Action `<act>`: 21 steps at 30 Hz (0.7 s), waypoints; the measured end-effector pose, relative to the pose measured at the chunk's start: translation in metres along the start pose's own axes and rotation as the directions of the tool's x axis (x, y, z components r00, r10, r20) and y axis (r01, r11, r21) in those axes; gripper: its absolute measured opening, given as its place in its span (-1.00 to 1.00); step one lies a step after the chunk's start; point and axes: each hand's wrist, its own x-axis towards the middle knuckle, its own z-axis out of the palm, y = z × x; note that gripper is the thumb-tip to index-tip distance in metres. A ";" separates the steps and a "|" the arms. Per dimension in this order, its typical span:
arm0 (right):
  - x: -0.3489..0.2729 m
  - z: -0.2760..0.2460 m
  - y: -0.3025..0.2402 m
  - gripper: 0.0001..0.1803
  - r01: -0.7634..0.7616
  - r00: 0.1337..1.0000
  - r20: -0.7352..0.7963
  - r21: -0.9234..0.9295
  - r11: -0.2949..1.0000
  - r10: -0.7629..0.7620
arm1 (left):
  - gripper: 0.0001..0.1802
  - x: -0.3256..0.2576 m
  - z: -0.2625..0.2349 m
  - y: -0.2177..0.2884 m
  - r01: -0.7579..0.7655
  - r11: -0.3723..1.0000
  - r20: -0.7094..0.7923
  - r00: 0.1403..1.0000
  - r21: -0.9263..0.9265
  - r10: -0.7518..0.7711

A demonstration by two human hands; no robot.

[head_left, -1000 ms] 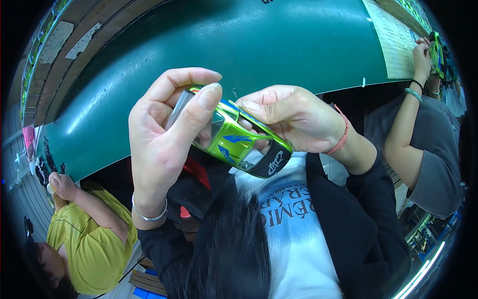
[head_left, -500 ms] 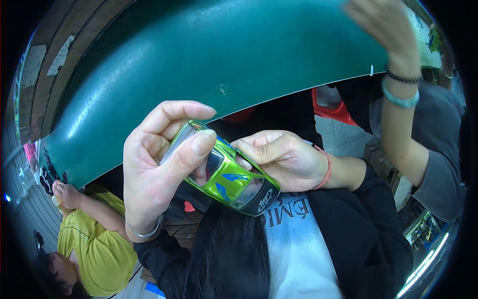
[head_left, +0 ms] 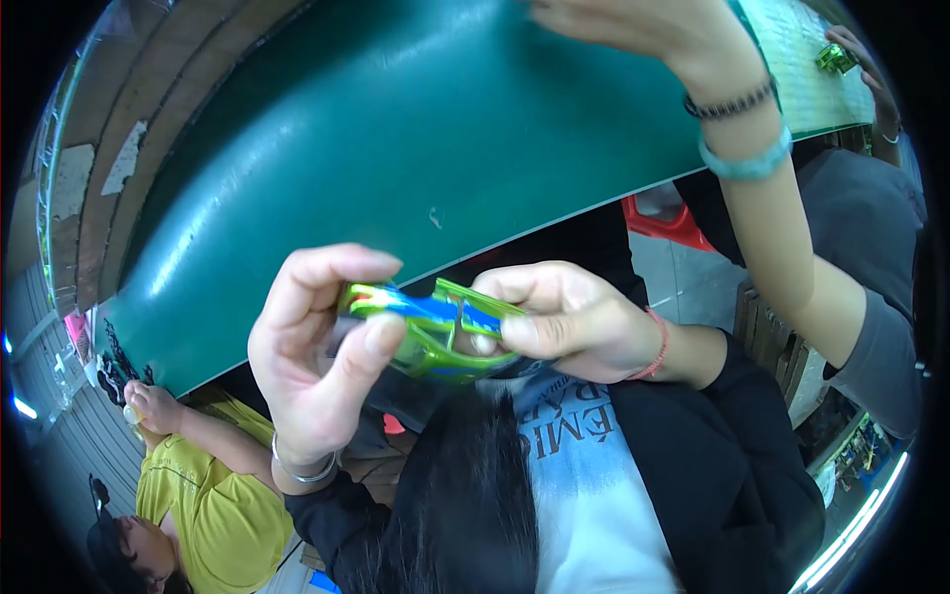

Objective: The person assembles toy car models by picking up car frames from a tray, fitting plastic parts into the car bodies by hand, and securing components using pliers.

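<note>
A shiny green toy car body (head_left: 427, 309) with blue markings is held between my two hands, over my lap near the table edge. Its side, with blue graphics, is turned up, and motion blurs it somewhat. My left hand (head_left: 319, 346) grips one end between thumb and fingers. At the other end, my right hand (head_left: 579, 322) pinches the body, the thumb lying over the side. A fingertip shows through a window opening, so the body looks hollow there. The underside is hidden.
Ahead is a green-topped table (head_left: 416, 129). Another person's arm (head_left: 762, 198) with bracelets reaches over it from the right. Someone in a yellow top (head_left: 213, 495) works at the left, near dark parts (head_left: 119, 351). A red stool (head_left: 668, 223) stands beyond the table's edge.
Both hands have turned the car body, so its side now faces up instead of its roof and hood. The other person's arm has swung further left over the table.
</note>
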 end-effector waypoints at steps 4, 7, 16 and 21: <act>0.005 -0.006 -0.035 -0.75 0.263 0.964 0.159 -0.666 0.698 -0.211 | -0.53 0.019 -0.014 0.005 -0.396 0.909 0.301 0.890 0.131 0.344; 0.016 -0.002 -0.051 -0.75 0.391 0.782 0.427 -0.903 -0.177 -0.453 | -0.61 0.046 -0.005 0.024 -0.514 0.781 0.326 0.851 0.355 0.412; 0.046 -0.028 -0.043 -0.75 0.191 0.626 0.683 -0.603 -0.774 -0.377 | -0.83 0.190 0.028 0.007 -0.480 0.191 0.269 0.730 0.856 0.628; 0.041 -0.031 -0.047 -0.67 0.339 0.598 0.640 -0.748 -0.571 -0.483 | -0.80 0.215 0.036 -0.004 -0.438 0.001 0.359 0.737 0.899 0.573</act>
